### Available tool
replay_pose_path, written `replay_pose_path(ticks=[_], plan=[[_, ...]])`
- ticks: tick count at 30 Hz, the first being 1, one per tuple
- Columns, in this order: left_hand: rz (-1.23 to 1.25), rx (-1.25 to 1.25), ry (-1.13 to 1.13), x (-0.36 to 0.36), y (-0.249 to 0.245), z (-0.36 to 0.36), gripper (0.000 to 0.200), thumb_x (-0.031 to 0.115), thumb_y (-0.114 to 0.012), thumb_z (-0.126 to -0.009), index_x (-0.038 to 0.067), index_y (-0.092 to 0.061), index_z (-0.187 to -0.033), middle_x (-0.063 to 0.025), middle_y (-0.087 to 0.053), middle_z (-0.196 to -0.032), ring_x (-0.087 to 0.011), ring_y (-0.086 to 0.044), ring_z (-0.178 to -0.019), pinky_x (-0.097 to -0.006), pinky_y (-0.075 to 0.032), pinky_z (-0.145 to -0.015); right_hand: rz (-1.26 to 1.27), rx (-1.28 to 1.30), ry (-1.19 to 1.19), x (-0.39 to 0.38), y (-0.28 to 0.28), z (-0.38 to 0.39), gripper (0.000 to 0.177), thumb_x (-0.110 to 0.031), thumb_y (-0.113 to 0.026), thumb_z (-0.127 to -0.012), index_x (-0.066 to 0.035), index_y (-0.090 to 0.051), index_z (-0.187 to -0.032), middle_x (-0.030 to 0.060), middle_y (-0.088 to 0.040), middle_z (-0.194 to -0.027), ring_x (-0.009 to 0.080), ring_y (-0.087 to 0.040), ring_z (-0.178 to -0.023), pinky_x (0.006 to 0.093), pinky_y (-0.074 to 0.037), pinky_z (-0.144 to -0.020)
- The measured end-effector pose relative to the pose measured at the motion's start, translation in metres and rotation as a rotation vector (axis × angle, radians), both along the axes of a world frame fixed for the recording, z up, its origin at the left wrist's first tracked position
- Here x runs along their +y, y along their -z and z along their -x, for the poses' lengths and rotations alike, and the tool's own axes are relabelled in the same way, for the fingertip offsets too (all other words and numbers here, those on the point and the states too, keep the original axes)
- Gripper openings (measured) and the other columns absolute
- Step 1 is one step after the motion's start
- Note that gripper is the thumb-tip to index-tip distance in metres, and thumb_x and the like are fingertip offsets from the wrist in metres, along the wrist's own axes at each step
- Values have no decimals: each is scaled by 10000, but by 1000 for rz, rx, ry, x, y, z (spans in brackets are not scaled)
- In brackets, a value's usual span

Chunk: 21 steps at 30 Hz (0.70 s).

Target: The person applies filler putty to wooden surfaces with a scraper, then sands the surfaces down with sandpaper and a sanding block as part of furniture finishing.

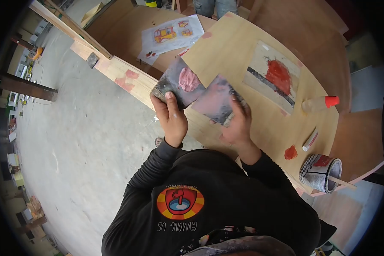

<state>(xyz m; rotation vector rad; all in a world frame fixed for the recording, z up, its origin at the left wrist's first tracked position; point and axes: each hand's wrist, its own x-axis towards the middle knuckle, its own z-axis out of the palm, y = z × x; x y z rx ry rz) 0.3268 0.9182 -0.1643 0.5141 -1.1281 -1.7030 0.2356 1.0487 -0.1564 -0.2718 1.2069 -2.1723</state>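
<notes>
My left hand (173, 121) grips a dark square putty spreader (170, 81), its thumb on the near corner. A lump of pink putty (189, 80) sits on this spreader's face. Close beside it, my right hand (238, 126) pinches a second square spreader (215, 100), smeared with pale pink along its surface. The edges of the two spreaders meet or overlap in front of my body, above the near edge of the wooden panel (226, 55).
On the panel lie a board with red paste (278, 77), a red-capped bottle (320, 103), a white tube (310, 140), a red blob (290, 152) and an open can (321, 173) with a stick. Printed drawings (170, 36) lie beyond; a person's legs (216, 6) stand at the back.
</notes>
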Motion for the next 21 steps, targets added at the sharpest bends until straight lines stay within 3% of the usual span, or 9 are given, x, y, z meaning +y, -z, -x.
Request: replay_pose_path(ticks=[4, 8, 10, 12, 13, 15, 16, 18, 21], plan=[[211, -217, -40, 5, 6, -5, 305, 163, -435, -1053, 33, -392, -1327, -63, -543, -1143, -96, -509, -982, -250, -452, -845, -15, -131, 103, -21, -8, -10, 287, -178, -510, -973, -39, -574, -1215, 94, -662, -1103, 248, -693, -894, 426, -552, -541], [532, -362, -64, 28, -3, -14, 276, 141, -428, -1049, -3, -428, -1285, -76, -545, -1138, -110, -498, -1022, -264, -417, -908, -48, 8, 194, -31, -11, 3, 281, -159, -511, -967, -5, -585, -1190, 107, -661, -1096, 259, -691, -877, 413, -544, -533], [522, -264, -47, 28, 9, -15, 280, 131, -423, -1048, -10, -429, -1290, -85, -538, -1167, -118, -508, -1031, -258, -422, -913, 29, 29, 187, -25, -34, 13, 295, -163, -501, -975, 16, -582, -1194, 112, -658, -1105, 262, -689, -891, 401, -555, -591], [245, -306, 211, 13, 22, -21, 310, 146, -408, -1051, -5, -408, -1322, -101, -529, -1224, -144, -547, -1065, -290, -470, -923, 106, 61, 164, -16, -39, 23, 310, -167, -492, -983, 38, -578, -1198, 118, -655, -1114, 265, -686, -905, 390, -566, -650], [-172, -33, 276, 18, 4, -12, 331, 157, -396, -1055, 6, -387, -1350, -134, -561, -1220, -195, -602, -1068, -337, -535, -885, 6, 506, 188, -11, -28, 26, 311, -154, -473, -994, 45, -586, -1204, 133, -655, -1101, 260, -670, -927, 366, -556, -726], [-290, 71, 323, 12, -12, -9, 327, 150, -391, -1056, 44, -378, -1365, -121, -560, -1238, -197, -607, -1086, -344, -565, -855, -48, 1292, 130, -9, -28, 35, 308, -44, -515, -936, 28, -617, -1218, 175, -643, -1108, 300, -640, -1067, 373, -551, -878], [-414, 173, 378, 9, -14, -8, 328, 143, -385, -1057, 82, -370, -1379, -108, -558, -1256, -200, -612, -1105, -352, -595, -825, 27, 1359, 70, -9, -22, 28, 449, 67, -577, -821, -16, -615, -1260, 196, -605, -1174, 361, -601, -1164, 405, -518, -973], [-438, 190, 366, 7, -4, -5, 312, 153, -389, -1056, 128, -397, -1367, -84, -570, -1247, -200, -625, -1061, -338, -603, -728, 20, 1498, 32, -14, -7, 19, 564, 133, -588, -749, -58, -619, -1279, 201, -546, -1252, 398, -534, -1251, 422, -493, -1013], [-320, 236, 294, 10, 3, 0, 274, 129, -413, -1048, 110, -422, -1321, -75, -576, -1240, -184, -621, -1060, -351, -583, -811, -146, 1461, 81, -14, 0, 10, 550, 115, -576, -792, -74, -599, -1308, 204, -505, -1274, 414, -532, -1226, 440, -512, -985]])
